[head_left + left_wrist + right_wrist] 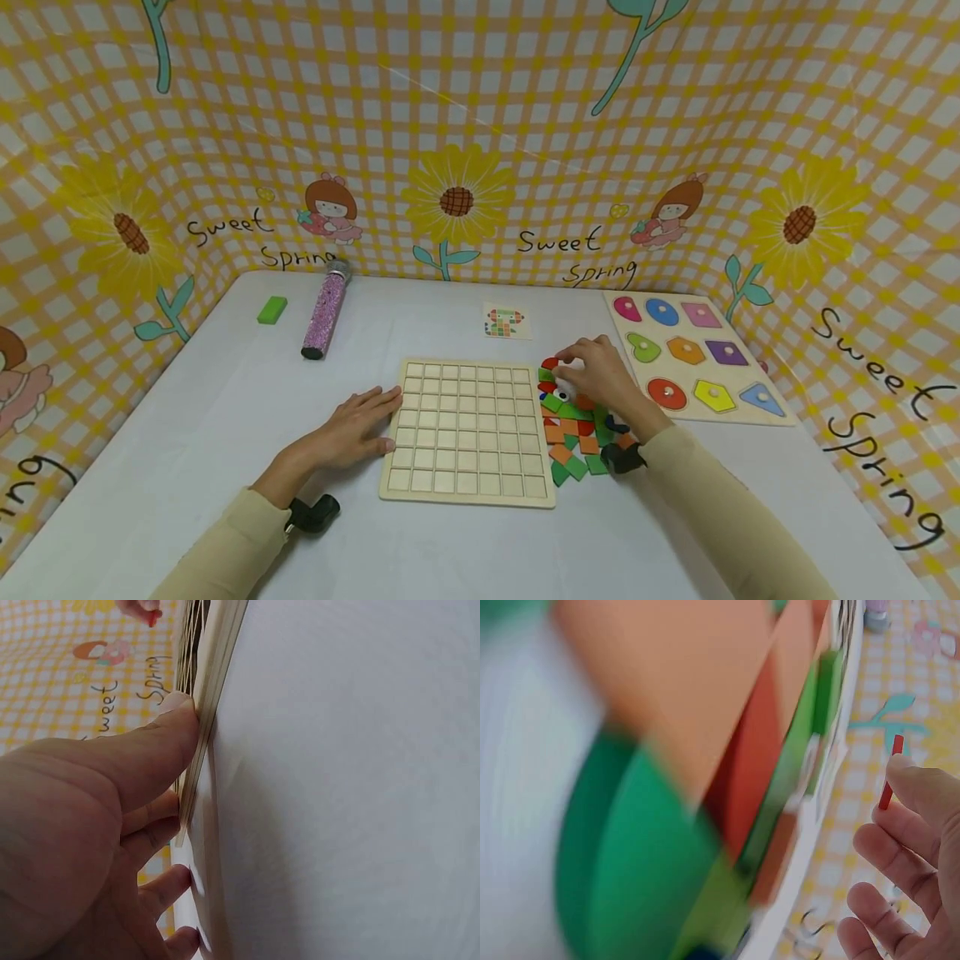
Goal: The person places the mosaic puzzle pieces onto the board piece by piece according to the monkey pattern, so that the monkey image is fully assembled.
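My right hand (596,371) pinches a thin red piece (891,772) between thumb and forefinger, over the far end of a pile of coloured tiles (570,429). The other fingers of that hand are loosely bent in the right wrist view. My left hand (360,425) rests at the left edge of a wooden grid board (468,433), its thumb and fingertips right against the rim. In the left wrist view the thumb (176,720) lies on the board's edge and the lower fingers touch the white table. The board's square cells hold no tiles.
Behind the board lies a small pattern card (507,322). A wooden shape puzzle (705,358) with knobbed pieces lies at the right. Back left are a pink glittery microphone (326,312) and a green block (272,310). A checked cloth (480,100) rises behind the table.
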A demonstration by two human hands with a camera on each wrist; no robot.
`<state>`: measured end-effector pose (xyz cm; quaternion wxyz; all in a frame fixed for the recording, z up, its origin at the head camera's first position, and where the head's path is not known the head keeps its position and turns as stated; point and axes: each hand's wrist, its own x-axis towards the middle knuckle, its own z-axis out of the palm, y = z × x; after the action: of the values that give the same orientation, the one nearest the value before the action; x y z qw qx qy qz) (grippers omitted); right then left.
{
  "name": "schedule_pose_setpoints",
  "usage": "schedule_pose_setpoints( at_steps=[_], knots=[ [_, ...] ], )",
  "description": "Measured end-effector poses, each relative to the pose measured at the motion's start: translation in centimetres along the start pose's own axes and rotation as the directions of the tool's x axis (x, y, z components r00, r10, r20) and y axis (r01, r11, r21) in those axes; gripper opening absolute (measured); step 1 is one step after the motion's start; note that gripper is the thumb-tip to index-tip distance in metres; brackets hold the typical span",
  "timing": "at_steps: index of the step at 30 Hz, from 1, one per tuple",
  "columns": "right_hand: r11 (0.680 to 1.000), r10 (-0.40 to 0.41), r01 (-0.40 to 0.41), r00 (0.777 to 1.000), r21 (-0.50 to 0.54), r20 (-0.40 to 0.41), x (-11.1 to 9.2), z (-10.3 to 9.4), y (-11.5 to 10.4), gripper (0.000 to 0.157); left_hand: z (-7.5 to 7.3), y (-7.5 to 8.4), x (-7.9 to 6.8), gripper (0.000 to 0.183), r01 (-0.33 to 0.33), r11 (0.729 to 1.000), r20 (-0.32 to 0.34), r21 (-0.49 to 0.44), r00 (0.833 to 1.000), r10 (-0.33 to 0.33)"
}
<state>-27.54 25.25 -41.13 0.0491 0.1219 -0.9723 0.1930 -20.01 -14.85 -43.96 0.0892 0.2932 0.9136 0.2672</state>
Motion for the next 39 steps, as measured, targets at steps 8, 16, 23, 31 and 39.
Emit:
schedule_pose_setpoints(
  at_steps=[8,16,23,31,39],
  knots=[
    [0.985,-0.17,0.172,0.983,0.023,-0.072,-0.4,0.7,-4.3,0.026,0.0,0.4,0.1,0.068,0.011,1.0,0.006,-0.005,1.0,-0.011],
    [0.972,-0.23,0.232,0.972,0.039,-0.049,0.0,2.4,-8.8,0.026,0.2,0.4,0.2,0.069,0.041,0.999,0.013,0.006,0.999,-0.041],
    [0.964,-0.262,0.261,0.965,-0.053,-0.011,1.0,4.0,-11.9,0.026,0.1,0.5,0.2,0.069,0.05,0.999,0.015,0.01,0.999,-0.05],
    [0.974,-0.216,0.219,0.975,-0.056,0.052,2.1,5.3,-14.2,0.028,0.1,0.5,0.1,0.069,0.064,0.998,0.022,-0.001,0.998,-0.064],
    [0.968,-0.223,0.233,0.969,-0.093,0.11,2.8,6.3,-15.3,0.026,0.2,0.3,0.2,0.069,0.067,0.998,0.026,0.005,0.997,-0.068]
  ],
)
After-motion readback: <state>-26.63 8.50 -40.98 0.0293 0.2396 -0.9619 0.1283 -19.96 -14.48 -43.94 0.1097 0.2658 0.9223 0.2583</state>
